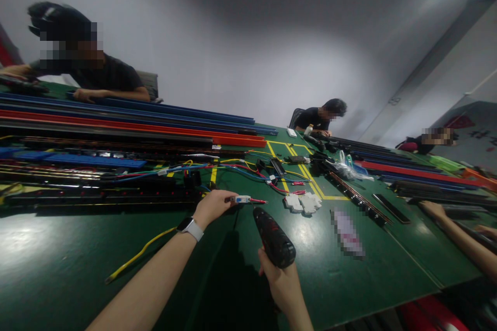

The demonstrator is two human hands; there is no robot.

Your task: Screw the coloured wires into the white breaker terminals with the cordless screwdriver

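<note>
Pale wall behind, green table (334,284) across the front, yellow tape lines on it. Far left: co-worker (118,76) in a dark top leaning over the far edge. Next, long blue rails (174,109) and red rails (128,124), stacked lengthwise; dark ones nearer. Yellow wire (142,253) loose on the table, upper end by the watch (190,228) on the left wrist. Left hand (214,208): fingers clamped on a small white-and-blue connector (243,199), red lead pointing right. Connector is mid-table, near side of the colored wire bundle (229,164). Right hand (286,283): wrapped around a black power driver (275,238), nose just beside the red lead; can't tell if touching. Right of that: white lumpy pieces (303,203), then a clear plastic bag (347,169) farther back, black strip (391,208) flat on the table. Right edge: another co-worker's hand (434,210) on dark rails.
</note>
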